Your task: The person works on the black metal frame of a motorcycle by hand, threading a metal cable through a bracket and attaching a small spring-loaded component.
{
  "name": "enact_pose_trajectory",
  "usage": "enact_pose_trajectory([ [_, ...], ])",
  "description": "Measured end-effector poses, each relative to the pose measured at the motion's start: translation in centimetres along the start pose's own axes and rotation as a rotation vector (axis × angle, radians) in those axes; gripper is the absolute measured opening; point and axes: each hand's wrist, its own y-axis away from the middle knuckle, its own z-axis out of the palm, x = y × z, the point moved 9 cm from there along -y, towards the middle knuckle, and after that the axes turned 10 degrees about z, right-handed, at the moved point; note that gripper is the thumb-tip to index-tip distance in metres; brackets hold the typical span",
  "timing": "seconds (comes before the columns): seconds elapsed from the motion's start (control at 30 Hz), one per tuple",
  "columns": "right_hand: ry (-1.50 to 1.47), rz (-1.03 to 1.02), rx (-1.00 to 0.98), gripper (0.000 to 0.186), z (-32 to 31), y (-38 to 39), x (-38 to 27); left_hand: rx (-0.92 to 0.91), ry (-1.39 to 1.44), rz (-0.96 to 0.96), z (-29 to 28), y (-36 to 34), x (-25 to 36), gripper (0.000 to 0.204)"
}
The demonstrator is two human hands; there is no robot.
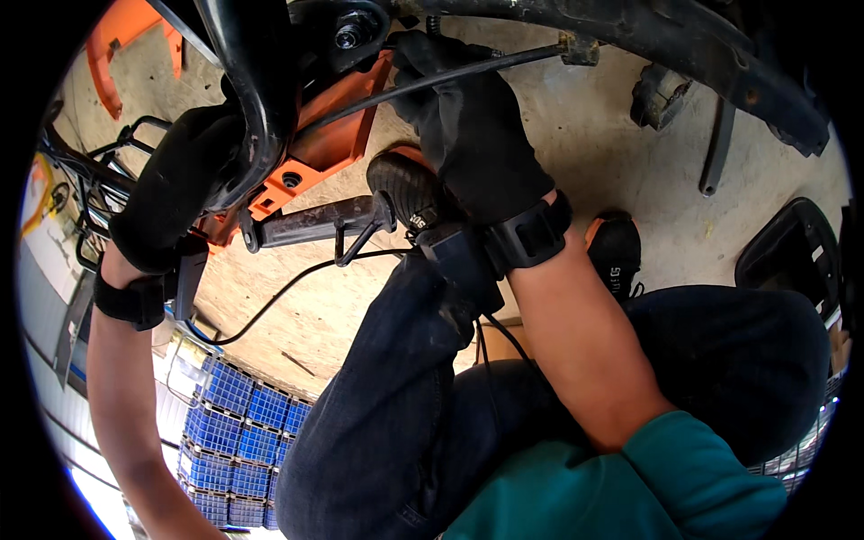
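Observation:
My gloved left hand (180,175) is against the curved black frame tube (241,72), beside an orange plastic panel (310,166); its fingertips are hidden behind the frame. My gloved right hand (463,135) reaches up at the panel's upper right, its fingers curled near a black bolted bracket (355,31); what they hold is hidden. A thin black rod (531,56) crosses over that hand to a clamp on a long black bar (702,63). Below the panel is a dark metal bar with a small step (310,229). Both wrists wear black strapped devices with cables.
Another orange part (108,67) and black tubing (117,153) are at the upper left. Blue grid crates (234,432) stand lower left. A dark shell (783,261) lies at the right on the concrete floor (666,180). My bent legs and shoes fill the lower middle.

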Motion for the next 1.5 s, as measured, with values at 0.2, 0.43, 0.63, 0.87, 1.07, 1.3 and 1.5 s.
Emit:
enact_pose_trajectory([
  [0.2, 0.201, -0.001, -0.025, 0.025, 0.4, -0.5, 0.5, 0.149, 0.508, -0.148, -2.7, 0.3, -0.5, 0.035],
  [0.43, 0.792, -0.419, 0.117, 0.029, 1.2, -0.3, -1.8, 0.224, 0.693, -0.343, -2.3, 0.0, -1.8, 0.055],
  [0.63, 1.521, -1.008, 0.359, 0.020, 4.4, 1.8, -2.5, 0.203, 0.112, -0.186, -3.3, -0.5, -0.7, 0.066],
  [0.87, 0.423, -0.343, 0.259, 0.017, 0.4, -0.5, -1.5, 0.383, 0.829, -0.356, -2.3, -1.6, -1.7, 0.066],
  [1.07, 0.279, -0.207, 0.218, 0.018, 0.2, -1.8, 0.5, 0.447, 0.665, -0.281, -3.4, -1.4, -0.2, 0.047],
  [1.3, 0.331, -0.191, 0.149, 0.017, 0.1, -1.7, 0.8, 0.466, -0.465, -0.049, -5.9, -1.8, 3.7, 0.045],
  [1.5, 0.417, -0.302, 0.138, 0.020, 0.9, -0.8, 0.1, 0.520, 0.028, -0.183, -3.8, -2.4, -1.4, 0.052],
])
